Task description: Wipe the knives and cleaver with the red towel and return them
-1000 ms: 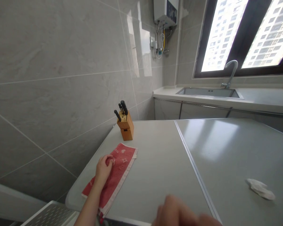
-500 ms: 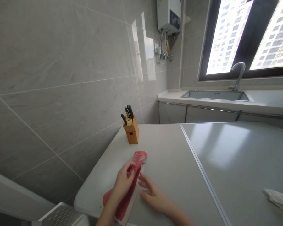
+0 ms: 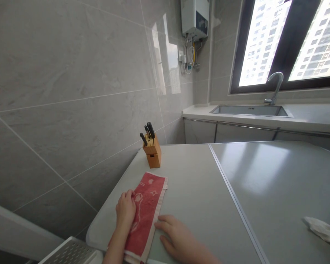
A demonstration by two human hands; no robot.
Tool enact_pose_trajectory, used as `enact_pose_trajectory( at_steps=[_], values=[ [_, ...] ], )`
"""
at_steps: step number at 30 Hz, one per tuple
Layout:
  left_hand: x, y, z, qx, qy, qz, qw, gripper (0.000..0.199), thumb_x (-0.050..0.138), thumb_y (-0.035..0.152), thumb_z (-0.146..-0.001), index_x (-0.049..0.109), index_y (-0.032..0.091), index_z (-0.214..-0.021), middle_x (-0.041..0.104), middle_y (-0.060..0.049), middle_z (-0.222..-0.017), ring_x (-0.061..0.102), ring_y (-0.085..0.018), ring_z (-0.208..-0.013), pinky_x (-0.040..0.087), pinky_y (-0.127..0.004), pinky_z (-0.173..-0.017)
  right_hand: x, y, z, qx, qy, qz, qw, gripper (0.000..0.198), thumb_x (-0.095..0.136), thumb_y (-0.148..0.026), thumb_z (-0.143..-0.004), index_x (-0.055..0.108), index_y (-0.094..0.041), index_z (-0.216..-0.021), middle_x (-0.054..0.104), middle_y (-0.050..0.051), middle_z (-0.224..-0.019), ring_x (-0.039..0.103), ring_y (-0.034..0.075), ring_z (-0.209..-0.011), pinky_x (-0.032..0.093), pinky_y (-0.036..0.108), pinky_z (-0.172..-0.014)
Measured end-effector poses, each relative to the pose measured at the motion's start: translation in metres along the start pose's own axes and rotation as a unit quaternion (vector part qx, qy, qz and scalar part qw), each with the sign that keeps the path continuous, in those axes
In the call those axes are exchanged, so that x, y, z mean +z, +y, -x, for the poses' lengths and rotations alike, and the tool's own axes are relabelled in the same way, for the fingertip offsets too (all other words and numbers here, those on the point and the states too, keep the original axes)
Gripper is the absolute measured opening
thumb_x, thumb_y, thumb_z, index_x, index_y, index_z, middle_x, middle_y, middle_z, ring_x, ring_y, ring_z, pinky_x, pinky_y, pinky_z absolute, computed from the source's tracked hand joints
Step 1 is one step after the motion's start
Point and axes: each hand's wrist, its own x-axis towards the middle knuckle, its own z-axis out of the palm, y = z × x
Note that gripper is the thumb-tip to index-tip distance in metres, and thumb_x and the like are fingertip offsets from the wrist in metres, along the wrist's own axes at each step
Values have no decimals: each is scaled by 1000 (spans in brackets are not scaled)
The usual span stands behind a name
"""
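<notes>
A red towel (image 3: 147, 205) with pale line patterns and a cream border lies folded in a long strip on the table, its far end spread flat. My left hand (image 3: 126, 209) is at the towel's left edge, its fingers curled onto the cloth. The fingertips are partly hidden against the fabric. Along the opposite edge, my right hand (image 3: 176, 234) has its fingers stretched out and apart, the tips at the cream border. It grips nothing.
A wooden knife block (image 3: 153, 156) with black-handled knives stands just beyond the towel, near the tiled wall. On the right of the table (image 3: 192, 183) lies a crumpled white cloth or tissue (image 3: 321, 230). A white perforated basket (image 3: 71, 253) sits below the table's left corner.
The towel's bunched upper layer has been opened out leftward and now lies wider and flatter. My left hand has moved left with its edge; my right hand has shifted slightly nearer to me.
</notes>
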Motion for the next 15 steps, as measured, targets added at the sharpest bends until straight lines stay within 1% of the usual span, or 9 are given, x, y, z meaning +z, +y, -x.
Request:
enact_pose_trajectory(
  at_steps=[3,6,8,10,12,14,15],
  values=[
    [0,-8,-6,-11,-11,-31,999,23,36,15,-89,58,19,-87,58,-7,-87,59,-21,-84,41,-30,-72,0,1,4,0,2,34,999,40,49,-19,-84,57,-25,-122,56,6,-129,50,21,-119,37,32,-104],
    [-3,-13,-10,-32,-30,-68,997,28,33,22,-92,61,21,-90,59,-8,-90,59,-24,-86,41,-34,-71,0,3,8,-5,7,65,998,35,50,-23,-86,58,-26,-120,57,6,-127,51,21,-116,37,33,-103],
    [-6,-13,-14,-65,-34,-104,992,28,36,28,-91,63,22,-93,60,-10,-94,57,-29,-92,41,-40,-73,0,4,11,-12,-4,87,996,32,51,-26,-86,59,-27,-117,58,5,-125,51,22,-114,37,34,-102],
    [-7,-5,-23,-86,-21,-123,988,23,44,28,-87,64,21,-96,60,-13,-101,54,-34,-100,41,-47,-78,-1,6,13,-18,-21,108,994,31,54,-27,-84,61,-27,-114,58,5,-125,53,23,-112,38,36,-101],
    [-5,12,-39,-70,-2,-85,994,24,52,25,-81,62,19,-102,58,-15,-112,51,-36,-108,40,-50,-83,-2,11,15,-26,-35,127,991,30,57,-26,-83,61,-27,-113,59,6,-125,54,24,-111,40,36,-99],
    [-1,36,-63,-28,9,28,999,37,55,25,-80,55,17,-116,55,-15,-120,50,-32,-113,41,-46,-90,-2,17,19,-38,-31,143,988,30,59,-26,-81,62,-28,-111,60,5,-124,55,24,-109,42,35,-96],
    [0,49,-77,-9,19,94,995,48,57,28,-79,48,15,-124,53,-16,-125,49,-30,-118,40,-43,-95,-2,21,22,-46,-22,151,987,29,60,-25,-81,62,-28,-110,61,5,-122,56,23,-107,43,35,-94]
  ],
)
